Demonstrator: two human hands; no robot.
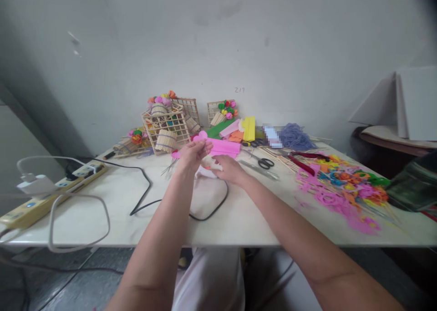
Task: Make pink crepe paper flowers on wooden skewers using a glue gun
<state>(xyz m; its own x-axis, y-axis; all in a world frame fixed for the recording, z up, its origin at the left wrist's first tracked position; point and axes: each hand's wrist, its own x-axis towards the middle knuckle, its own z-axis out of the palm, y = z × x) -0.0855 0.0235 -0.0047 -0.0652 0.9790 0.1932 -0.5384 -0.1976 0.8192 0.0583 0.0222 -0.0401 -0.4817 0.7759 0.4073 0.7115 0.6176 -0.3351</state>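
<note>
My left hand (pixel 195 152) is closed in a pinch, with a rounded pink crepe paper flower (pixel 202 135) showing just above its fingertips. Close by on the right, my right hand (pixel 228 167) curls at a white glue gun (pixel 205 172) with an orange part; its grip is partly hidden. From beneath that hand a black cord (pixel 223 204) loops over the table. Folded pink crepe paper (pixel 223 147) lies right behind both hands. Thin wires (pixel 168 170) rest left of them, and black-handled scissors (pixel 265 163) lie to the right.
Stick baskets (pixel 166 128) with paper flowers stand against the wall. A power strip (pixel 51 197) runs along the left edge. Red-handled pliers (pixel 302 164), a phone (pixel 272 136), purple strands (pixel 296 137) and a pile of colourful paper flowers (pixel 344 186) cover the right side.
</note>
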